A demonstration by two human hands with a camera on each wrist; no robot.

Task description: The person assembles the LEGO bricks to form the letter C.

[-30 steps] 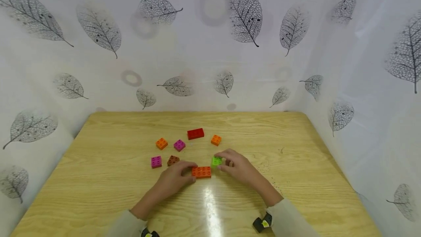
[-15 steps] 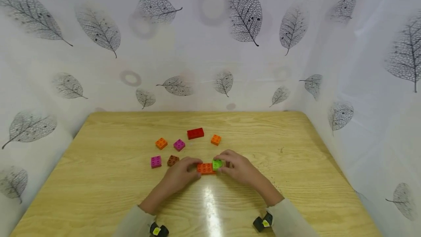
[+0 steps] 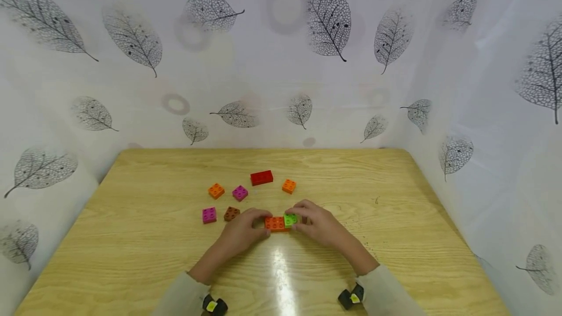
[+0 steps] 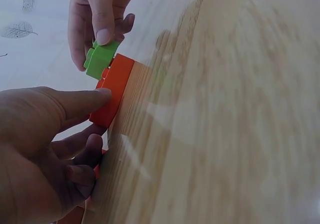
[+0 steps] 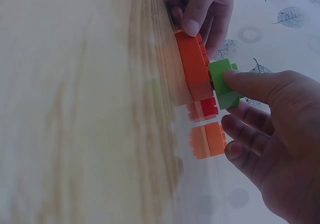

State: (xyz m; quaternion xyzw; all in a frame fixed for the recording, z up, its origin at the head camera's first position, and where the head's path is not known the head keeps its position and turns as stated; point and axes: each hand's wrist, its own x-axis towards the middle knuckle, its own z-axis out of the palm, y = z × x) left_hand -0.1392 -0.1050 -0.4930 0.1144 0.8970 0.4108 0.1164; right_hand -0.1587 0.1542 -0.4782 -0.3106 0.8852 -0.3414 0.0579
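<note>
A long orange-red toy brick [image 3: 274, 224] lies on the wooden table, its studs facing up. My left hand [image 3: 243, 230] pinches its left end between thumb and fingers. Over its right end sits a small bright green brick [image 3: 290, 220], pinched by my right hand [image 3: 317, 222]. In the right wrist view the green brick [image 5: 222, 78] is right at the studs of the orange-red brick [image 5: 194, 66], with a thin dark gap between them. From the left wrist, the green brick [image 4: 101, 59] shows over the far end of the orange-red one [image 4: 118, 86].
Behind the hands lie a red brick [image 3: 261, 178] and an orange brick [image 3: 289, 186]. To the left are another orange brick [image 3: 216, 190], two magenta bricks [image 3: 240, 193] and a brown brick [image 3: 231, 213] close by my left hand. A leaf-patterned curtain [image 3: 263, 72] hangs behind the table [image 3: 145, 238].
My left hand has slid the orange-red brick to the right and slightly away. The green brick, beside its right end at first, is now over that end. The right hand has barely moved.
</note>
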